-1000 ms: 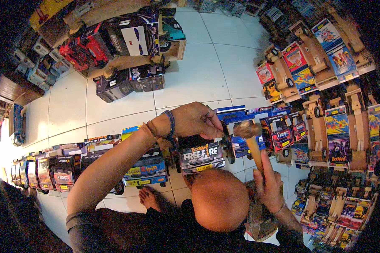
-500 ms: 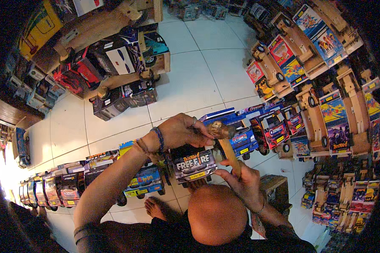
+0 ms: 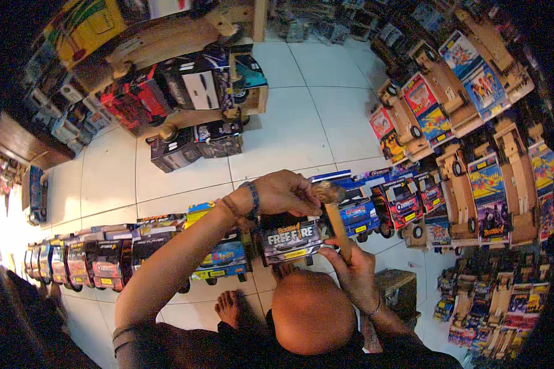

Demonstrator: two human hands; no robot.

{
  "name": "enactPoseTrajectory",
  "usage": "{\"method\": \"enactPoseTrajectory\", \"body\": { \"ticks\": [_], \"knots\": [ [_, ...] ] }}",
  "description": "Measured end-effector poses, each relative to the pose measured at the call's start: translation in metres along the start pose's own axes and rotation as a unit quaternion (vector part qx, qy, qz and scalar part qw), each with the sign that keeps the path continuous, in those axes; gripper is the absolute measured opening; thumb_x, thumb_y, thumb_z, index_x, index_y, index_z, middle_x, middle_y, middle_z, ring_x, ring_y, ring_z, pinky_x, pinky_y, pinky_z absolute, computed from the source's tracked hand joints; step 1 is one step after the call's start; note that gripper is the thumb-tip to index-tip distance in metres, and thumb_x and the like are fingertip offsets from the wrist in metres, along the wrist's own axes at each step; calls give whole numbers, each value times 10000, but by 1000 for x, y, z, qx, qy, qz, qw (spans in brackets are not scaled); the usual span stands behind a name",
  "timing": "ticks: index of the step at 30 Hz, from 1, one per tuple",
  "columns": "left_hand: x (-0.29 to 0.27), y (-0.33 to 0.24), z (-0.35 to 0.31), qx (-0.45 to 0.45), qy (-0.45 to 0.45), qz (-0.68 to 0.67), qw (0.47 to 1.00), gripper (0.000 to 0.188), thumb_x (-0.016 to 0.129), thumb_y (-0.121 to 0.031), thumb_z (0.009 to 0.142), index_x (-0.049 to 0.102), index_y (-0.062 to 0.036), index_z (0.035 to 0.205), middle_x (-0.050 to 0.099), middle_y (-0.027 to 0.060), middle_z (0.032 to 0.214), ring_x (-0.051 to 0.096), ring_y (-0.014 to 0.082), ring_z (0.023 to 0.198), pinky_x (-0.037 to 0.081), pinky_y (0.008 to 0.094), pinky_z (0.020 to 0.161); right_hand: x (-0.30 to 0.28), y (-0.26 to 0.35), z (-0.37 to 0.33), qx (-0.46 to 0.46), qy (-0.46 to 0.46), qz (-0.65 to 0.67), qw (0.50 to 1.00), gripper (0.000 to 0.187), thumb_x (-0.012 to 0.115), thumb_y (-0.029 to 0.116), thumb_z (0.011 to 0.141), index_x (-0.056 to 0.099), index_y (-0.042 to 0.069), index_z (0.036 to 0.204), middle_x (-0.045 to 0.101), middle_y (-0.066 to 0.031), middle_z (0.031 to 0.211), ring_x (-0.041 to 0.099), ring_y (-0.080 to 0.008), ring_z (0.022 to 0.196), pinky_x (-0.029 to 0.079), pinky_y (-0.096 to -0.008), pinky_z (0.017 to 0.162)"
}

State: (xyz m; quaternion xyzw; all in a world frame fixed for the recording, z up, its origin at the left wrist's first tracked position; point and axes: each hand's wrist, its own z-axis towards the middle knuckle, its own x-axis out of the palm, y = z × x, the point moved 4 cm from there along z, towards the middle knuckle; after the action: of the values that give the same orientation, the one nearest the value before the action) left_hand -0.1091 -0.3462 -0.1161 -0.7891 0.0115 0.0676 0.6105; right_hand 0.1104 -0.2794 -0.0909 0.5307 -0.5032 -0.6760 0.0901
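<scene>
The left hand [image 3: 283, 192] reaches over the upper edge of a toy truck [image 3: 292, 240] with a pale grey front and orange and white lettering; its fingers bend downward, and it is impossible to tell whether the tips are closed on anything, as whatever lies between them is too small to make out. The truck stands on the tiled floor [image 3: 277, 129] just beyond the person's bent knee [image 3: 314, 313], its front facing the person. The right hand [image 3: 356, 273] has its fingers wrapped around the wooden handle of a hammer [image 3: 337, 224], which slants up and to the left, its metal head just beside the left fingertips; contact between head and truck cannot be made out. A dark blue bracelet [image 3: 253, 200] circles the left wrist. To the right of the truck stand a blue toy truck [image 3: 358, 212] and a red and black toy truck [image 3: 400, 202], and to its left a blue and yellow toy truck [image 3: 220, 255] is partly hidden by the left forearm. 1 bare foot [image 3: 228, 309] rests left of the knee, and a wooden stool [image 3: 397, 286] stands near the right wrist.
</scene>
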Motion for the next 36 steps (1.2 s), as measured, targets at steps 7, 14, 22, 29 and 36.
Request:
{"method": "enactPoseTrajectory", "body": {
  "ticks": [7,14,22,29,36],
  "knots": [
    [-3,9,11,-9,55,-73,996,373,707,-328,896,671,-33,1121,683,41,905,608,88,757,530,246,660,1,11,-7,-57,-58,-32,996,228,720,238,907,698,50,1034,495,21,567,418,-49,527,354,-251,477],
    [-29,-7,17,25,-68,88,993,553,672,-533,883,655,-1,1033,676,78,856,634,131,685,530,270,573,-32,34,-47,-53,-184,-92,977,205,660,215,945,641,86,1103,517,12,615,433,-59,510,365,-259,470],
    [19,-115,-2,266,-166,126,941,358,766,-353,839,650,-15,859,656,90,772,629,180,723,512,321,671,-81,-44,-144,154,-224,-36,962,380,679,379,928,617,13,848,569,-24,640,522,-122,598,453,-318,562],
    [115,-149,-20,297,30,149,943,278,752,-311,867,664,-50,907,689,44,791,634,136,758,508,298,717,-162,-181,-229,214,-382,-141,888,285,606,250,937,697,51,1121,627,-13,700,565,-136,630,473,-347,598],
    [179,-132,18,242,126,244,930,342,742,-371,863,664,-48,945,688,73,788,649,165,677,529,316,647,-208,-291,-354,332,-416,-246,810,358,600,346,911,702,55,1094,694,-182,756,686,-308,675,525,-425,625]
  ]
}}
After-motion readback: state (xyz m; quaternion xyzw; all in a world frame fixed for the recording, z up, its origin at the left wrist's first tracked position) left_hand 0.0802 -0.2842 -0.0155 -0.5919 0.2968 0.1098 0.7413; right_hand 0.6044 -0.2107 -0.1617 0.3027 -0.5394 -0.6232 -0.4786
